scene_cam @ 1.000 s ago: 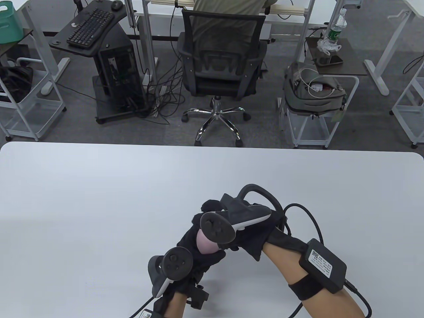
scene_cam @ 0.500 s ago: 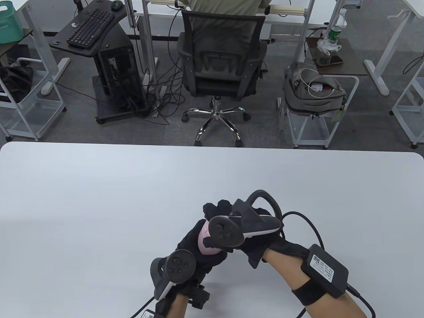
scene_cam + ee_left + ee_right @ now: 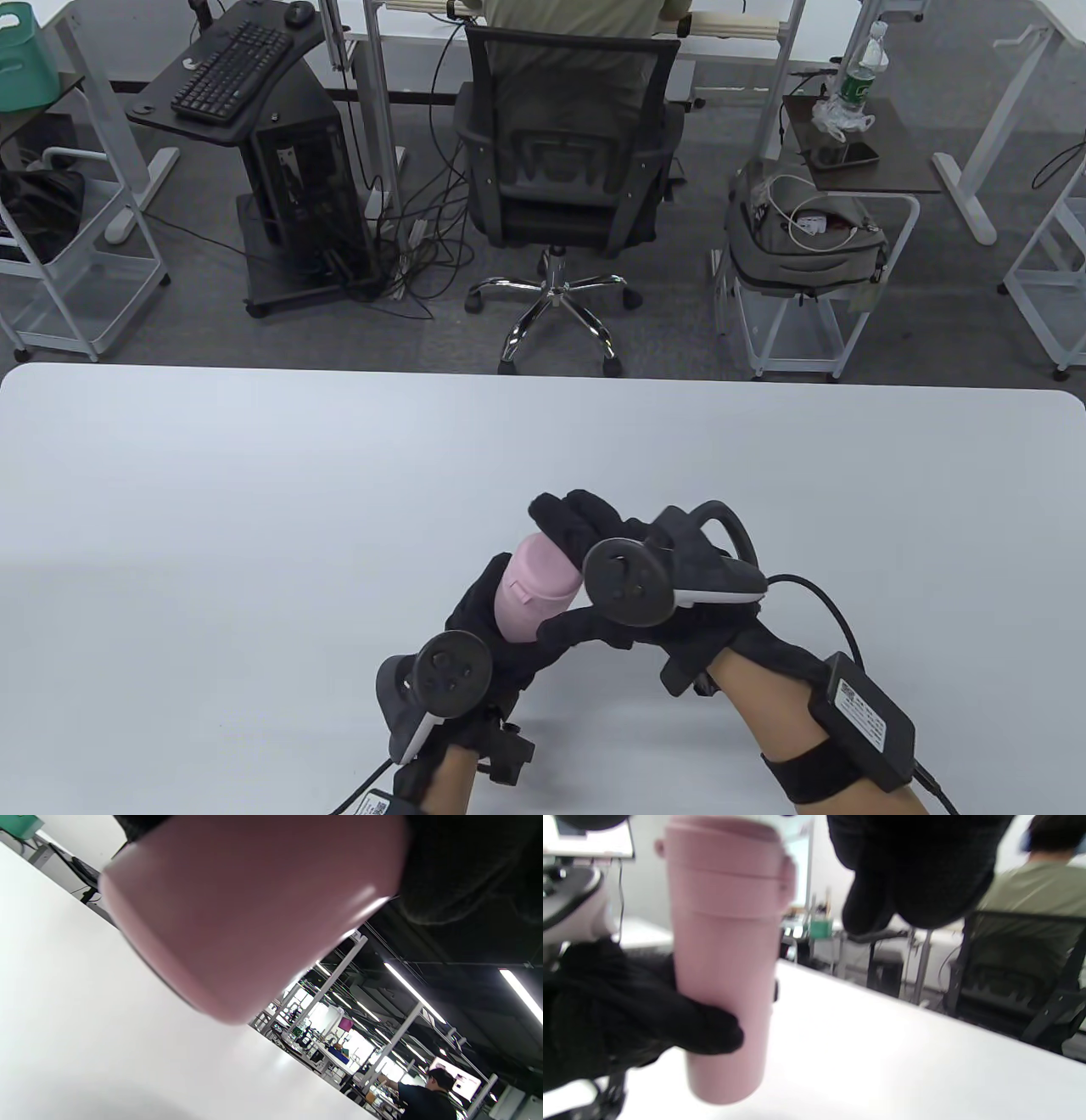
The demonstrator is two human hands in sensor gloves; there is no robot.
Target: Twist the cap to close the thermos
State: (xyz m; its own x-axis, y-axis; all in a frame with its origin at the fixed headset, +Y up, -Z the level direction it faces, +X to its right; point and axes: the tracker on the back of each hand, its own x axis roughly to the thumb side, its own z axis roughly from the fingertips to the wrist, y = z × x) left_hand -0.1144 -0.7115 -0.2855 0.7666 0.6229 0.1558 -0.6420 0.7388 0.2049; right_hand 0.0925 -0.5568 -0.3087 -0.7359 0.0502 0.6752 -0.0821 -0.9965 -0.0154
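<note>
the left hand [image 3: 492, 632] wraps around the lower body of a pink thermos [image 3: 534, 590] and holds it above a white table [image 3: 254, 509], its base raised off the surface in the left wrist view. the right hand [image 3: 645, 594] sits just beside the thermos top with its fingers [image 3: 573, 518] uncurled past the cap [image 3: 725, 861], which looks seated on the body; in the right wrist view those fingers hang apart from the cap, so the hand appears released, grasping nothing.

the risks, as a judgement: with the bottle in the air and tilted, a hard twist could turn the whole body inside the left glove instead of tightening the thread, and the smooth wall could slip through the fabric and drop onto the table. a cap started crooked could bind and seem closed. beyond the table edge, a seated person's office chair [image 3: 568, 161] stands well apart.
</note>
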